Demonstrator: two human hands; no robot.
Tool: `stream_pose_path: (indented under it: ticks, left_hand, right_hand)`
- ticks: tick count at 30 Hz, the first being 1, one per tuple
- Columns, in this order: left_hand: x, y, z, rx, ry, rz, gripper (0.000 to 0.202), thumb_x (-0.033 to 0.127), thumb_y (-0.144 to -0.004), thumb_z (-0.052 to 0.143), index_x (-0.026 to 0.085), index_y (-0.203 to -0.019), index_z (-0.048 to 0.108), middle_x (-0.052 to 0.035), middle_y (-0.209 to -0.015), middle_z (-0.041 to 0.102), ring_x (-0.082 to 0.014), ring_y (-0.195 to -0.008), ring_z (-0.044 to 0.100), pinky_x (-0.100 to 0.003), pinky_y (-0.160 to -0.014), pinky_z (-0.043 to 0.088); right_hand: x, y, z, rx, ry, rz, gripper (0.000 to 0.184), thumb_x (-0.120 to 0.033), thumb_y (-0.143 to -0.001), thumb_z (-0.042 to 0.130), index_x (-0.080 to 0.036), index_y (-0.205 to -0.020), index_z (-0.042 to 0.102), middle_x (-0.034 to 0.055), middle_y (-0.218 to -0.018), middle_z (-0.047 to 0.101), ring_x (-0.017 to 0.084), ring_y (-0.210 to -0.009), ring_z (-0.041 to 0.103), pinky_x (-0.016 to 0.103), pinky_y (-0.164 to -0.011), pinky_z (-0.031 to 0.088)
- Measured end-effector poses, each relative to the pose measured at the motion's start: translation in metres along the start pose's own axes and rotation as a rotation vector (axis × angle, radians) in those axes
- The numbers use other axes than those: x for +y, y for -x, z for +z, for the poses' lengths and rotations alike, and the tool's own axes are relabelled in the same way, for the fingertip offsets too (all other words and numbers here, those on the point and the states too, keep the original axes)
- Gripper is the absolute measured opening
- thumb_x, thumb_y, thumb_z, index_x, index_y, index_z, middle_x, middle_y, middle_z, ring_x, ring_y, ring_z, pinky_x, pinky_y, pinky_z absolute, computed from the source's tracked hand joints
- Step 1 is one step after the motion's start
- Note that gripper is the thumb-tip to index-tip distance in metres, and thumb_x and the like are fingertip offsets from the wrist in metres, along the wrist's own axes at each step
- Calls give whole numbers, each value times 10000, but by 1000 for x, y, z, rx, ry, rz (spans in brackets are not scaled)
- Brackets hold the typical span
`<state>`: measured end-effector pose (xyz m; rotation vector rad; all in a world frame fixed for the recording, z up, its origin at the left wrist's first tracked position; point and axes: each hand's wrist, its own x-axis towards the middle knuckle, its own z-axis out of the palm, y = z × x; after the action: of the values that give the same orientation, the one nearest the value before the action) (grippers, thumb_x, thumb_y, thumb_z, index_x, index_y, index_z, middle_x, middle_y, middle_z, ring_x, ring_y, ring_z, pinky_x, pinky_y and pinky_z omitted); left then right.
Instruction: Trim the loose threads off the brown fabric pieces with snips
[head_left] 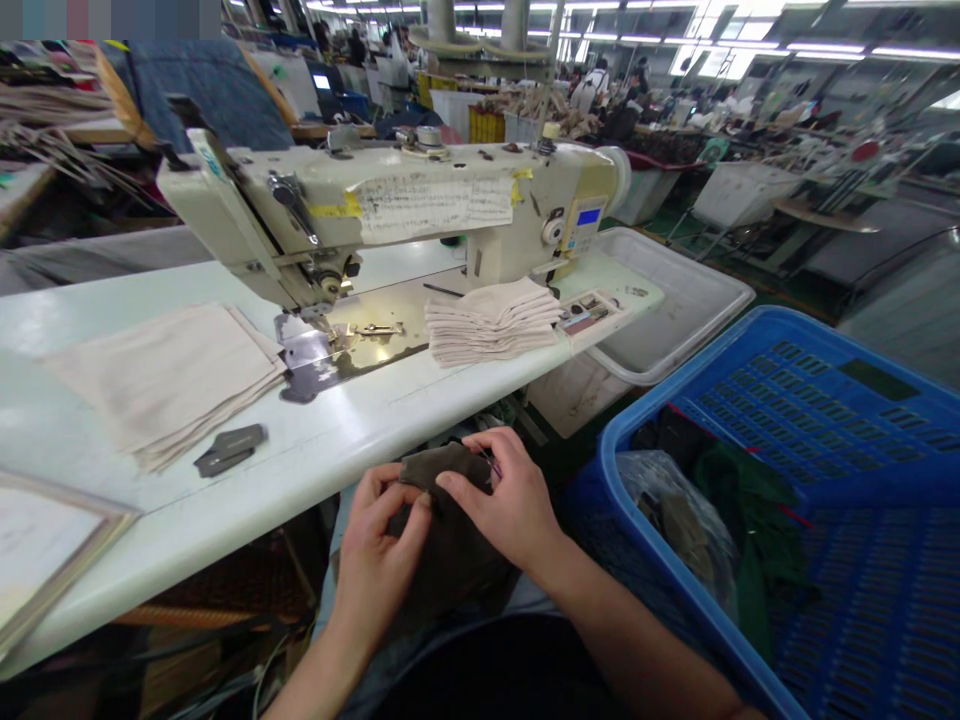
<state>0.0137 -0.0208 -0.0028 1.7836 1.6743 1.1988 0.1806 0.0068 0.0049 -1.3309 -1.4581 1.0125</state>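
Note:
Over my lap, in front of the table edge, my left hand pinches a dark olive-brown piece of fabric by its left side. My right hand grips the same cloth at its upper right corner, and something thin and small shows between thumb and fingers there, too small to name. The rest of the cloth hangs down below both hands. Beyond them stands a sewing machine with its needle area lit. A pleated stack of beige fabric pieces lies right of the needle plate.
Flat beige fabric sheets and a small dark grey piece rest on the table's left half. At the right are a blue basket with dark cloth and plastic, and a white bin. Other people work far back.

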Motion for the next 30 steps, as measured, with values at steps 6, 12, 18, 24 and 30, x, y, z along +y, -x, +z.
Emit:
stream_pose_path:
  ticks: [6,12,18,24,30]
  left_hand:
    - [5,-4,-5,-101,85,-67,257,353,-843,610,227,-633,687,-47,-901,683,-211,-870,656,-303,-791,523]
    - [0,-11,-7,-198,204,-233,216,339,-782,612,213,-608,631,-26,-799,689,-200,-777,643,-285,-717,500]
    - [4,-15,-8,-163,199,-121,187,280,-755,608,218,-584,566,-38,-854,662,-197,-816,616,-286,-742,480]
    - [3,-14,-6,-225,408,-325,203,298,-755,639,207,-580,589,-66,-1025,690,-229,-921,643,-324,-812,498]
    - [-4,-12,-4,-157,335,-324,210,352,-778,665,218,-618,675,-45,-923,653,-221,-908,632,-317,-804,504]
  right_hand:
    - [4,2,8,-155,54,-88,122,-286,-867,716,-210,-831,628,4,-852,618,174,-818,602,284,-742,457]
    - [0,3,5,-272,19,-166,138,-316,-930,642,-219,-862,572,4,-891,586,171,-839,571,278,-747,418]
    - [6,-6,1,-378,-379,146,225,-374,-849,700,-205,-845,551,-49,-732,516,114,-650,480,244,-621,387]
    - [18,-10,5,-448,-727,538,511,-520,-666,850,-227,-828,463,-146,-565,297,41,-436,146,214,-418,73]
    - [28,-13,9,-145,-348,324,341,-482,-812,735,-200,-912,571,-28,-758,580,126,-666,546,252,-622,441]
